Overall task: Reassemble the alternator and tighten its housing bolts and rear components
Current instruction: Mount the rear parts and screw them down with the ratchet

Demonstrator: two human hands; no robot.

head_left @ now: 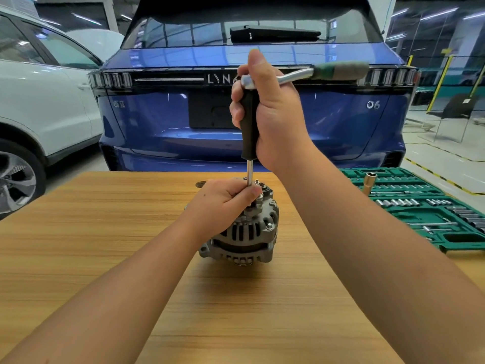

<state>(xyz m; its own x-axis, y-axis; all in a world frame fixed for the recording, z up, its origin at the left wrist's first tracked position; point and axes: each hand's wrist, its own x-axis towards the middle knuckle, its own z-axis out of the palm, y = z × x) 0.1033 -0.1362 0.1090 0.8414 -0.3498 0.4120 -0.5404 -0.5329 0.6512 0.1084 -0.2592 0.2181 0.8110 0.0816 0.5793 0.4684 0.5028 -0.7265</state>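
Observation:
A silver alternator [245, 236] stands on the wooden table [105, 232], rear end up, with studs and nuts showing on top. My left hand [223, 200] grips the top of the alternator and the lower end of a thin steel shaft. That shaft belongs to a black-handled driver [249, 122] held upright. My right hand [270, 111] is wrapped round the black handle, thumb pointing up. A ratchet wrench [322, 72] with a green and grey grip sits on the driver's top end and sticks out to the right. The driver's tip is hidden behind my left fingers.
A green socket set case [430, 208] lies open at the table's right, with several sockets and a brass-coloured socket [369, 183] standing in it. A blue car [183, 114] is parked just beyond the table. A white car [39, 101] stands at the left.

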